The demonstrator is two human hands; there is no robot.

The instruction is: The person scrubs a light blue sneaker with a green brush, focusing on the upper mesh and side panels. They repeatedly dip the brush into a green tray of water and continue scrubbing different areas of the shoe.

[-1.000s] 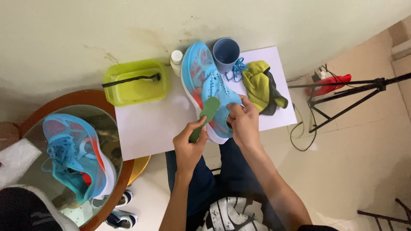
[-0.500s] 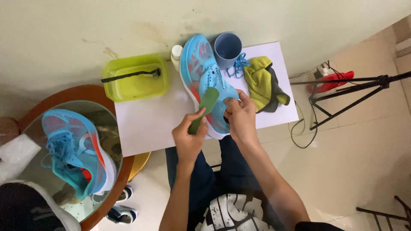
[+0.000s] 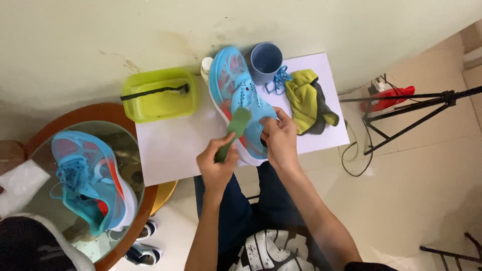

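A light blue sneaker (image 3: 233, 88) with red patches and a white sole lies on the white table (image 3: 170, 145), its laces taken out. My right hand (image 3: 279, 138) grips its near end. My left hand (image 3: 217, 160) holds a green brush (image 3: 233, 128) by the handle, with the brush head pressed on the shoe's upper. Blue laces (image 3: 277, 80) lie beside a grey-blue cup (image 3: 265, 60) at the back of the table.
A lime basin (image 3: 160, 95) with a dark brush across it stands back left. A yellow-green cloth (image 3: 309, 100) over a grey one lies right of the shoe. The matching sneaker (image 3: 88, 178) rests on a round glass table at left. A tripod (image 3: 411, 113) and cables stand right.
The brush head has slid up the shoe, away from me, with my left hand following. My right hand has kept its hold on the shoe.
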